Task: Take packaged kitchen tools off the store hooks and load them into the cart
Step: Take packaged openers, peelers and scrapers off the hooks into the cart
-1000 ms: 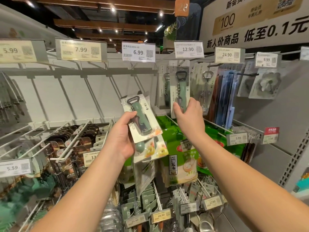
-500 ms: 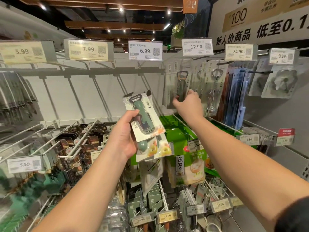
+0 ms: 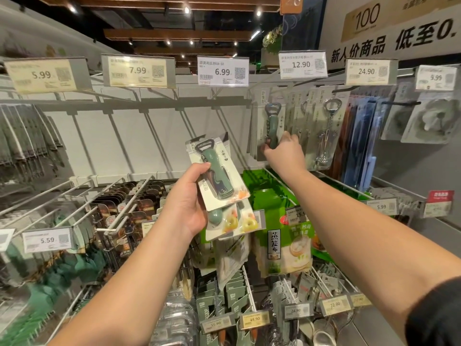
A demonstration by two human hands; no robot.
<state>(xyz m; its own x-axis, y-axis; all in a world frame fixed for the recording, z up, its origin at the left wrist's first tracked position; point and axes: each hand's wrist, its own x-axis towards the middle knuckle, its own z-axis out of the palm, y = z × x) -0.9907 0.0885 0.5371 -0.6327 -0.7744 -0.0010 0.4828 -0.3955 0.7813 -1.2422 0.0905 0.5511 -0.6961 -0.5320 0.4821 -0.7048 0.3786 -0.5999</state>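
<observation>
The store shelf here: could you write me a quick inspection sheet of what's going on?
Surface: white peg wall, several top hooks bare.
Job's things: green opener pack over a fruit-print pack; hanging opener pack under the 12.90 tag.
Clutter: green bags, price tags.
Hands: left hand grips both packs; right hand grips the hanging pack's bottom.
Cables: nothing seen.
Surroundings: promo sign; cart not in view.

Both forearms bare from wrist to past the elbow. Left hand (image 3: 185, 203) and right hand (image 3: 284, 152) ungloved; no rings, watch or bands visible. Edge of a dark, black-looking sleeve (image 3: 435, 313) on right upper arm, near right corner. Left sleeve not in view.
</observation>
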